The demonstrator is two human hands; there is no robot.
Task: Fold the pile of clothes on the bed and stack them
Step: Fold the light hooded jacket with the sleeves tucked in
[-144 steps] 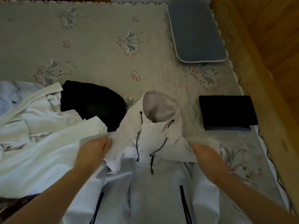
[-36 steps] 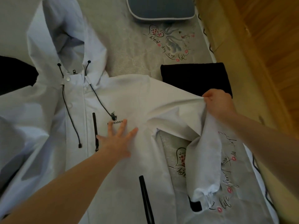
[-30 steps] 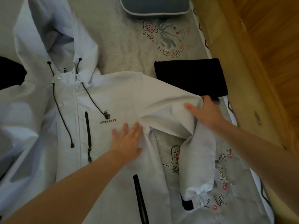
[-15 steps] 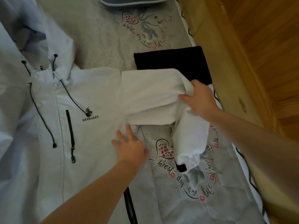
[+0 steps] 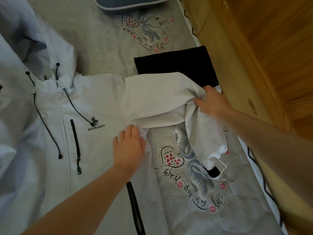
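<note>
The jacket (image 5: pixel 88 116) sleeve (image 5: pixel 160 97) is being pinched by the right hand (image 5: pixel 211 102) at three o'clock, judged mid-fold. The armpit is being pressed by the flat, open left hand (image 5: pixel 129 146). Carrying the sleeve across toward nine o'clock is being called for next.

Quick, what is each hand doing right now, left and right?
Left hand: open, fingers flat, pressing on the white hooded jacket.
Right hand: closed, gripping the jacket's bunched white sleeve.

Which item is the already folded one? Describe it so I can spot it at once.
Find the wooden bed frame along the right side of the patterned bedspread. Right beside it, below the grey pillow, lies the folded black garment, a flat rectangle. It is the only dark, neatly squared piece; the white jacket next to it is spread open, and its sleeve, gripped by the right hand, overlaps the garment's near edge.
</note>
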